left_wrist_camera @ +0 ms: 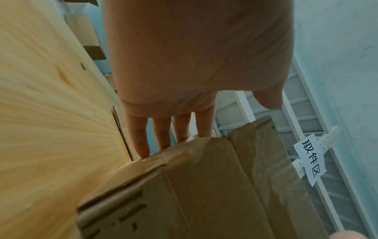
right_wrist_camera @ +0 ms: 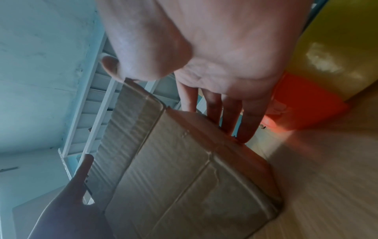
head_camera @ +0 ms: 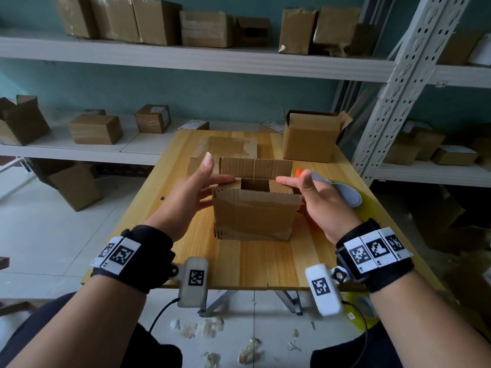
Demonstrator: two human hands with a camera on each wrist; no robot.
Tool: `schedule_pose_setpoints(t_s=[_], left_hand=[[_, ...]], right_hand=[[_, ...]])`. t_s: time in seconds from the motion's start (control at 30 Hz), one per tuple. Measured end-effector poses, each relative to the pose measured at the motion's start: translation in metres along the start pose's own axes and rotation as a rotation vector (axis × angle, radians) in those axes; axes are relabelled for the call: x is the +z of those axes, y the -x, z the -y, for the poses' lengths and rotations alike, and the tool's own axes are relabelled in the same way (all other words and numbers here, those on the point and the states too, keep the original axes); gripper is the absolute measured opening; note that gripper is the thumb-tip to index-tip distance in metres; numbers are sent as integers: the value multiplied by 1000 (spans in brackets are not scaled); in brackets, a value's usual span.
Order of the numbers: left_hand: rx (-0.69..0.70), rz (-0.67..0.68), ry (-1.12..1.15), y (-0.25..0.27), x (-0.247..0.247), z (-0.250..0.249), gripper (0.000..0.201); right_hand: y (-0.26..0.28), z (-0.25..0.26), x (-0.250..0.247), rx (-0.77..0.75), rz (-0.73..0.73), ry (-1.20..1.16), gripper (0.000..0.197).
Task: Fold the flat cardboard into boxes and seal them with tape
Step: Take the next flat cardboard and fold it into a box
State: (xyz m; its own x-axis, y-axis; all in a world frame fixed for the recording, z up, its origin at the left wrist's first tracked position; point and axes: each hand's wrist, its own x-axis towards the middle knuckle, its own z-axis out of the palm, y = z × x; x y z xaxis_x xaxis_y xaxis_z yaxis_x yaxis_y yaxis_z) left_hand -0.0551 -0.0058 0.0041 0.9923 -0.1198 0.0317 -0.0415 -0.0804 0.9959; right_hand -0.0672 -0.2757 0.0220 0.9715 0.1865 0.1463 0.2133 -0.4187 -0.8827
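A small cardboard box (head_camera: 256, 216) stands in the middle of the wooden table (head_camera: 239, 264), its near and far top flaps upright. My left hand (head_camera: 202, 181) is at the box's left side, straight fingers (left_wrist_camera: 141, 137) pressing the left side flap inward, thumb raised. On the right side my right hand (head_camera: 305, 187) pushes the other side flap in with straight fingers (right_wrist_camera: 249, 122). The wrist views show the box (left_wrist_camera: 204, 194) (right_wrist_camera: 194, 169) with old tape on its walls. An orange and grey tape dispenser (head_camera: 342, 192) (right_wrist_camera: 302, 103) lies just behind my right hand.
Flat cardboard (head_camera: 225, 147) lies on the table beyond the box. An open box (head_camera: 310, 139) stands at the table's far right corner. White shelves (head_camera: 186, 57) with several boxes line the wall behind and to the right. Scraps litter the floor (head_camera: 212, 330).
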Motion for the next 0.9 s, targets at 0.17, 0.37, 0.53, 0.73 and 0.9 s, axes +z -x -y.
schedule_pose_setpoints(t_s=[0.17,0.37,0.53,0.73,0.9], left_hand=[[39,26,-50,5,6,-5,53],[91,15,-73,10,13,-10,44],[96,5,-92,8,12,-8,45],[84,-20,-88,5,11,-6,43],[83,-18,-78,4,10,-5,47]], right_hand=[[-5,-9,-3,-54,35,25,127],[-4,-6,-1,-52,19,25,132],[-5,-5,0,-64,9,36,132],[-3,-6,0,-54,-4,-19,127],[-4,-7,-1,-67,-8,-23,140]])
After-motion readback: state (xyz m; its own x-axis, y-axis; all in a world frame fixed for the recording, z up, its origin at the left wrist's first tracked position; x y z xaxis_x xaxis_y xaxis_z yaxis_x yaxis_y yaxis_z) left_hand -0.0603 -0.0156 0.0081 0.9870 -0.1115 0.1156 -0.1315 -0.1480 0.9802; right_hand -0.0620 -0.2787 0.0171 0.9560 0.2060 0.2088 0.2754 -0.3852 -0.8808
